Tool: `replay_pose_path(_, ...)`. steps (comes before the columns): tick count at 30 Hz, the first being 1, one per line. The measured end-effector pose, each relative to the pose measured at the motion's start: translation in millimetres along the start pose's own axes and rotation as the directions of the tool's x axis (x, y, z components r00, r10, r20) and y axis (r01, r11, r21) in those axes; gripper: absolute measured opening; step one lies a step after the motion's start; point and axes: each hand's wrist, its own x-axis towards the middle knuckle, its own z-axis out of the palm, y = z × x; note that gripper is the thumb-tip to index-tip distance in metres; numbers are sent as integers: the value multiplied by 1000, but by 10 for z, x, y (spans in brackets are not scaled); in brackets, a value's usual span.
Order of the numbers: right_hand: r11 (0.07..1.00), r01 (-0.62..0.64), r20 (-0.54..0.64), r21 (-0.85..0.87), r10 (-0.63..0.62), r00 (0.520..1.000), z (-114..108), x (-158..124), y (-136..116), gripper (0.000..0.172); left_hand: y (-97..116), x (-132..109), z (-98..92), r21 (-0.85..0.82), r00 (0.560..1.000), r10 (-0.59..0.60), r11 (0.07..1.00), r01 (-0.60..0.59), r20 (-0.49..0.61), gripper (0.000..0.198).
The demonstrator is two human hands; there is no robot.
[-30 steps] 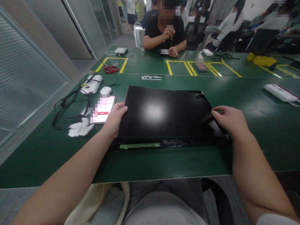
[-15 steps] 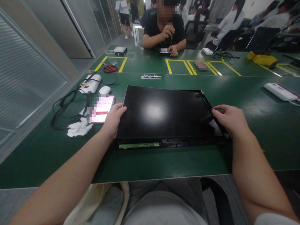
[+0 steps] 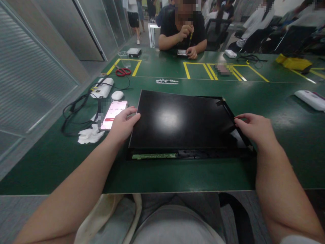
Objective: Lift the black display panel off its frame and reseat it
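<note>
A glossy black display panel [image 3: 188, 122] lies over a black frame [image 3: 210, 154], its left side appearing raised above it. A strip of green circuit board [image 3: 153, 156] shows along the frame's near edge. At the panel's left edge is my left hand [image 3: 124, 123], thumb against the rim and fingers partly behind it. My right hand [image 3: 255, 127] is closed in a pinch at the right edge, with thumb and forefinger touching where panel and frame meet. What exactly lies between those fingertips is hard to see.
Left of the panel are a lit phone [image 3: 113, 115], crumpled tissue [image 3: 90, 134], a white earbud case [image 3: 117, 95], cables and a white box [image 3: 103, 88]. Red scissors [image 3: 123, 71] and small white strips [image 3: 167, 81] lie beyond. Across the table sits a person [image 3: 181, 30] holding a tool.
The camera view has turned slightly, so the whole scene sits farther right. Both hands stay at the panel's edges, and the panel looks nearly unmoved on the table.
</note>
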Motion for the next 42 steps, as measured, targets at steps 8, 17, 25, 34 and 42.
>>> replay_pose_path(8, 999, -16, -11, 36, 17, 1000, 60, 82, 96, 39, -113, 88, -58, 278, 999, 37, 959, -46, 39, 25)
replay_pose_path(17, 998, -17, -22, 68, 19, 1000, 88, 103, 133, 38, -212, 156, -105, 409, 993, 58, 907, -97, 108, 26)
replay_pose_path(25, 975, -82, 11, 204, 82, 997, 43, 91, 109, 31, -193, 143, -121, 481, 986, 75, 866, -139, 151, 30)
replay_pose_path(34, 940, -119, 14, 320, 121, 993, 40, 86, 132, 36, -206, 145, -107, 516, 986, 72, 845, -139, 148, 30)
replay_pose_path(42, 928, -140, 25, 346, 140, 990, 64, 94, 178, 43, -157, 132, -113, 553, 985, 76, 820, -149, 153, 30)
